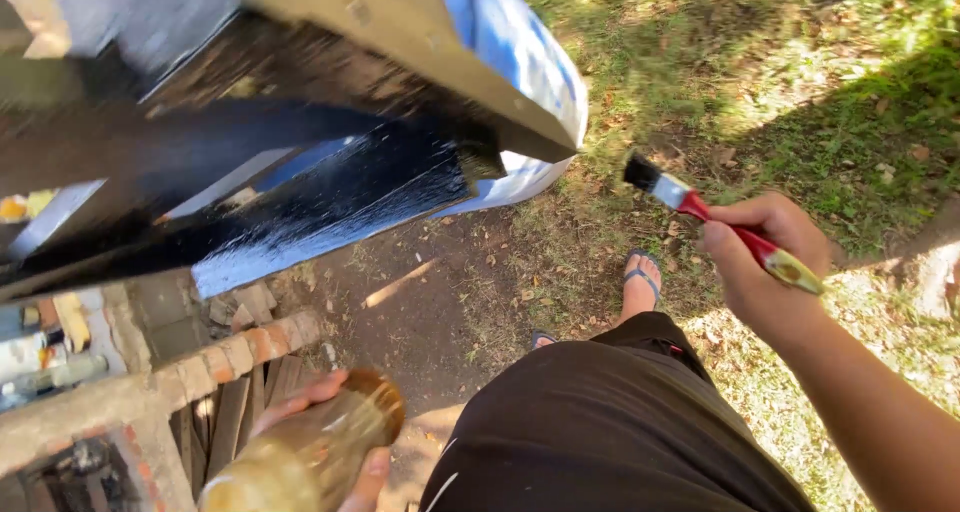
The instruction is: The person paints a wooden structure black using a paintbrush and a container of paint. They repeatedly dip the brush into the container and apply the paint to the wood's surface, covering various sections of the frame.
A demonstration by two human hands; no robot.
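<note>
Two hands are busy here, each one holding its own thing. Low on the left side, the left hand [335, 442] is curled around a brownish glass jar [310, 452], fingers wrapped under it, thumb side up; the jar is tilted with its mouth toward the camera. Above this hand and a little further away, black wooden boards [300, 207] stretch across, wet and shiny with fresh black paint, and behind them lies a blue and white sheet [530, 72]. Under the boards stands a low brick edge [240, 357].

On the right side, the right hand [765, 267] is closed around the red handle of a paintbrush [715, 217], fingers pinching it firmly. The brush has its long axis on a diagonal: black bristles point up and to the left, toward the board end, and the yellowish handle tip points down to the right. It hangs in the air, apart from the wood.

To paint well, I think the bristles should meet the board flat, with long strokes along the grain and not too much paint.
</note>
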